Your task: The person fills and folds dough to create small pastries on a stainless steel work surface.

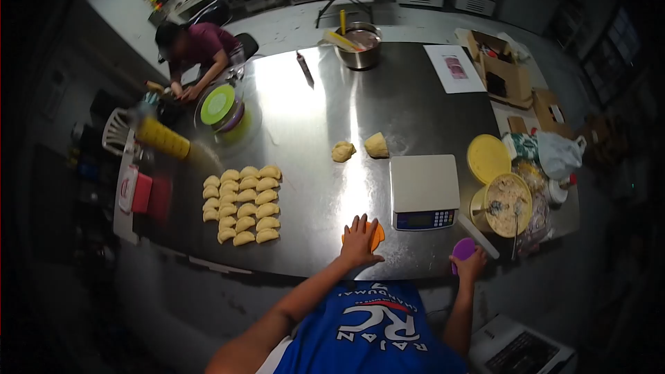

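Observation:
My left hand lies with fingers spread over an orange rounded plastic piece on the steel table, covering most of it. At the table's front edge, my right hand is closed on a flat purple plastic piece with a rounded edge. Just beyond the hands stands a digital kitchen scale with nothing on its plate. Two lumps of dough, one rough and one smoother, sit behind my left hand. Rows of folded half-moon dumplings lie to the left.
At right stand a yellow tub of filling with a spoon and its yellow lid. A steel pot is at the back. A red box, yellow container and green-lidded bowl stand left, near a seated person.

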